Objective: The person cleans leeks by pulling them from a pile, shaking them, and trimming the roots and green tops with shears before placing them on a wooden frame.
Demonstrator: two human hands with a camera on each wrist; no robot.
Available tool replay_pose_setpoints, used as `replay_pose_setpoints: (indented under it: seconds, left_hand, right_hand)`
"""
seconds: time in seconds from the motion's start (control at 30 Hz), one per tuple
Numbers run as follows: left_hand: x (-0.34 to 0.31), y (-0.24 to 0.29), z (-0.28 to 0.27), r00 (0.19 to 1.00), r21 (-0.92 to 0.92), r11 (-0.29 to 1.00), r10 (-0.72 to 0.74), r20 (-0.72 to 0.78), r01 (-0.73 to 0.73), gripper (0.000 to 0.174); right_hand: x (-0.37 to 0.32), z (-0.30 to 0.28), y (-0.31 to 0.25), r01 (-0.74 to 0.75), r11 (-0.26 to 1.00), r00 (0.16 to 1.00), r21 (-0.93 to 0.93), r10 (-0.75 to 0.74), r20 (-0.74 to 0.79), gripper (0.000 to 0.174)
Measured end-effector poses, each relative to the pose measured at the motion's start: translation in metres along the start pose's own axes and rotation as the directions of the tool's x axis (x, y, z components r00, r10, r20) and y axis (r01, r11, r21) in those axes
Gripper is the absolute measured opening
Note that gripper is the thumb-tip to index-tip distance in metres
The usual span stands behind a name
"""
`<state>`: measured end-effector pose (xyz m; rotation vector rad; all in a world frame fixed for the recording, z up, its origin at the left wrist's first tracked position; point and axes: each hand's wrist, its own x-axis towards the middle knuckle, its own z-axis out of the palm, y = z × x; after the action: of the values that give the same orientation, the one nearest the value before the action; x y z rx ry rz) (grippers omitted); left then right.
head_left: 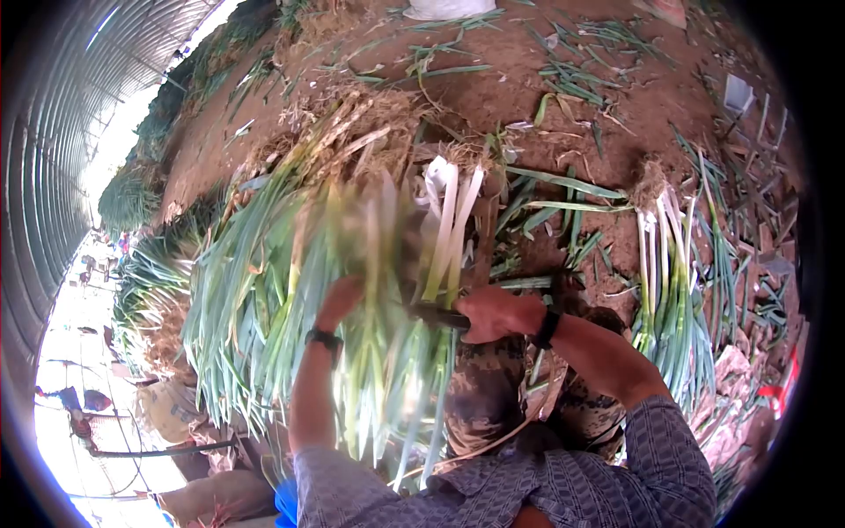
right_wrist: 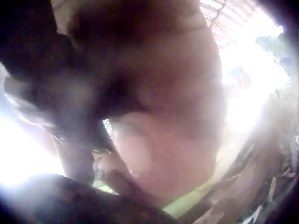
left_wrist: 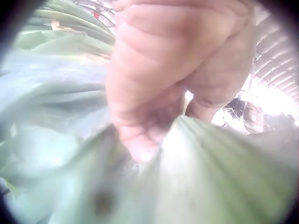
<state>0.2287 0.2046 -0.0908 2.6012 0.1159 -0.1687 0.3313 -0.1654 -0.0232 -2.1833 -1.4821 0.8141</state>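
In the head view my left hand (head_left: 341,299) grips a green onion (head_left: 374,290) in a bunch, its root end blurred. The left wrist view shows the curled fingers of the hand (left_wrist: 159,79) around broad green leaves (left_wrist: 210,163). My right hand (head_left: 502,312) holds a dark, flat knife-like tool (head_left: 440,315), which points left across the stalks. Close beyond it, several green onions with white stems (head_left: 453,220) lie with their leaves toward me. The right wrist view is dark and blurred; the hand (right_wrist: 173,130) is curled there.
A large heap of green onions (head_left: 255,290) spreads to the left. Another bunch (head_left: 669,273) lies at the right. Leaf scraps (head_left: 572,84) litter the brown soil (head_left: 493,88). Near the far edge stands a white container (head_left: 451,8). A ribbed roof (head_left: 53,176) curves along the left.
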Motion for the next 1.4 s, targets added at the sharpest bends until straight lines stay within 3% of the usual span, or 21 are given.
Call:
replay_pose_setpoints:
  seconds: [0.07,0.1,0.2,0.23,0.3,0.37,0.4,0.5,0.53,0.63,0.67,0.77,0.9,0.93,1.03,1.07,1.17,1.2,1.27,1.33,1.4]
  left_hand:
    - [0.001,0.006,-0.005,0.999,0.028,1.0,0.005,0.046,-0.006,0.024]
    - [-0.001,0.001,0.0,1.0,0.06,0.998,0.018,-0.016,-0.017,0.022]
    - [0.001,0.009,0.001,0.997,0.11,0.994,-0.001,-0.077,0.009,0.017]
    - [0.004,0.018,-0.004,0.998,0.094,0.994,-0.059,-0.014,0.06,0.016]
    - [0.006,0.026,-0.008,0.988,0.143,0.979,-0.14,-0.06,0.147,0.013]
    - [0.011,0.029,-0.011,0.946,0.252,0.941,-0.151,-0.287,0.227,0.009]
    - [0.012,0.044,-0.02,0.859,0.465,0.883,0.192,-0.474,0.059,0.01]
    - [0.023,0.056,-0.024,0.755,0.58,0.81,0.331,-0.566,0.08,0.015]
    - [0.023,0.056,-0.021,0.926,0.355,0.877,-0.215,-0.311,0.323,0.02]
    - [0.026,0.075,0.001,0.959,0.428,0.862,-0.204,-0.195,0.271,0.024]
    - [0.031,0.077,0.006,0.947,0.329,0.907,-0.178,-0.266,0.263,0.033]
    - [0.054,0.078,0.02,0.894,0.236,0.867,-0.394,-0.214,0.439,0.037]
    - [0.063,0.046,0.05,0.913,0.055,0.947,-0.289,-0.287,0.317,0.035]
    - [0.066,0.035,0.056,0.94,0.091,0.953,-0.266,-0.214,0.291,0.03]
    - [0.033,0.036,0.052,0.975,-0.239,0.963,-0.162,-0.151,0.123,0.026]
    - [0.017,0.055,0.044,0.971,-0.38,0.911,-0.215,-0.101,0.162,0.023]
    - [-0.013,-0.058,0.118,0.956,-0.511,0.848,-0.019,-0.293,-0.14,0.025]
    - [-0.025,0.045,0.073,0.976,-0.436,0.897,-0.151,-0.159,0.068,0.029]
    - [-0.033,0.001,0.101,0.98,-0.392,0.918,-0.125,-0.152,0.057,0.032]
    - [-0.04,0.009,0.099,0.984,-0.397,0.909,-0.165,-0.066,0.126,0.035]
    - [-0.035,0.001,0.111,0.967,-0.334,0.93,-0.209,-0.147,0.15,0.034]
  right_hand:
    - [0.009,0.006,0.009,-0.04,0.987,0.998,0.153,0.047,-0.045,0.032]
    - [0.012,0.01,0.014,-0.058,0.971,0.995,0.231,0.075,-0.064,0.032]
    - [0.015,0.006,0.021,-0.145,0.973,0.981,0.181,0.166,-0.102,0.034]
    - [0.02,0.015,0.027,-0.063,0.984,0.992,0.168,0.08,-0.095,0.036]
    - [0.027,0.028,0.031,0.023,0.984,0.997,0.175,-0.011,-0.07,0.038]
    - [0.021,0.018,0.026,-0.056,0.969,0.997,0.242,0.066,-0.036,0.039]
    - [0.017,0.009,0.021,-0.136,0.948,0.989,0.288,0.146,-0.011,0.04]
    - [0.024,0.016,0.032,-0.142,0.936,0.984,0.321,0.169,-0.058,0.038]
    - [0.026,0.017,0.035,-0.144,0.943,0.982,0.299,0.174,-0.076,0.038]
    - [0.026,0.016,0.034,-0.13,0.96,0.977,0.247,0.167,-0.135,0.038]
    - [0.025,0.018,0.034,-0.117,0.964,0.975,0.238,0.158,-0.16,0.039]
    - [0.027,0.022,0.04,-0.118,0.963,0.969,0.243,0.165,-0.186,0.038]
    - [0.026,0.012,0.033,-0.18,0.947,0.929,0.267,0.252,-0.27,0.034]
    - [0.025,0.011,0.034,-0.164,0.952,0.924,0.257,0.24,-0.297,0.033]
    - [0.022,0.016,0.035,-0.167,0.95,0.911,0.263,0.251,-0.328,0.031]
    - [0.022,0.011,0.036,-0.194,0.942,0.907,0.275,0.279,-0.316,0.03]
    - [0.022,0.01,0.029,-0.179,0.953,0.928,0.246,0.247,-0.28,0.031]
    - [0.022,0.011,0.027,-0.159,0.961,0.94,0.225,0.217,-0.265,0.031]
    - [0.021,0.011,0.023,-0.183,0.959,0.944,0.218,0.233,-0.233,0.029]
    - [0.016,0.008,0.018,-0.205,0.955,0.956,0.215,0.243,-0.163,0.026]
    - [0.011,0.0,0.013,-0.225,0.952,0.968,0.205,0.242,-0.059,0.024]
